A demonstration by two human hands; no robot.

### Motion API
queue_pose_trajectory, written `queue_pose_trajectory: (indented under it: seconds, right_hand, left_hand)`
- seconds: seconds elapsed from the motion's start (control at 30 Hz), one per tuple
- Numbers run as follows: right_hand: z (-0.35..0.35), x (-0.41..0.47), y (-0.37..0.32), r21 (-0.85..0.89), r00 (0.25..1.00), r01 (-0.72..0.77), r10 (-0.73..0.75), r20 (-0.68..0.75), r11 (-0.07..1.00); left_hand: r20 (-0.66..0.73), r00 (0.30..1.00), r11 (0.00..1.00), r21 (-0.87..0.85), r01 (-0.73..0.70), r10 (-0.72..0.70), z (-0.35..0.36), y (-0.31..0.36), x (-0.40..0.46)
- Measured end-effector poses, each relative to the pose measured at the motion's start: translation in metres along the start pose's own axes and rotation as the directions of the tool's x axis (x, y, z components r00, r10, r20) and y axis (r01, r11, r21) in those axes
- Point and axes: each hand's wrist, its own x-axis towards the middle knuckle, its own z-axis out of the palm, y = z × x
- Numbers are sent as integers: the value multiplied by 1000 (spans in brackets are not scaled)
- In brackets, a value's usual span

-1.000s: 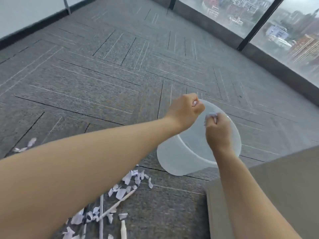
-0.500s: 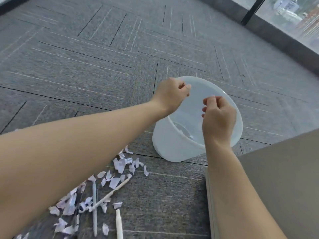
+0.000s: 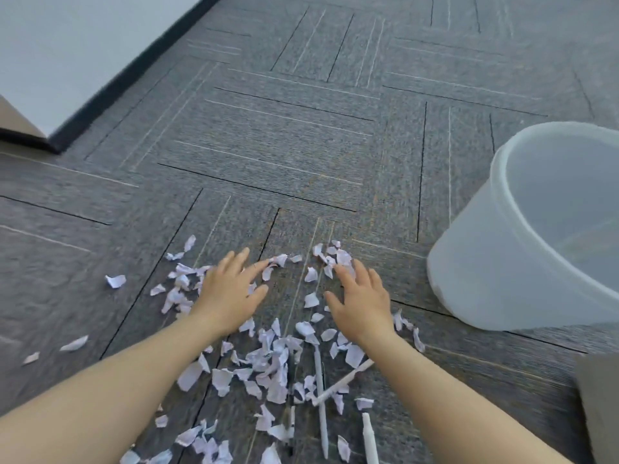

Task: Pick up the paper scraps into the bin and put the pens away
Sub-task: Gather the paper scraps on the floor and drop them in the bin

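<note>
Left hand (image 3: 231,289) and right hand (image 3: 361,301), grip released, fingers spread flat over paper scraps (image 3: 268,366), holding nothing

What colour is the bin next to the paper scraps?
The bin is translucent white, almost frosted; the head view shows it at the right.

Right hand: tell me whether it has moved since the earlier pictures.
Yes. The right hand has left the bin mouth and come down left of it, fingers spread over the paper scraps on the carpet.
</note>
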Motion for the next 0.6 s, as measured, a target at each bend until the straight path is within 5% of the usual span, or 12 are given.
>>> queue_pose_trajectory:
  seconds: [0.13, 0.27, 0.5, 0.6]
  right_hand:
    - [30, 30, 15, -88, 996, -88, 85, -37, 992]
    - [44, 56, -5, -49, 985, 120, -125, -121, 992]
    - [71, 9, -31, 35, 874, 477, -478, 83, 878]
    - [75, -14, -39, 54, 818, 547, -547, 177, 835]
  left_hand:
    - [-132, 963, 958, 140, 252, -234, 11, -47, -11]
    - [-161, 937, 944, 56, 324, -311, 15, -89, 4]
    - [-96, 995, 954, -293, -65, 38, 35, -68, -38]
    - [-63, 976, 943, -254, -218, 208, 50, -56, -73]
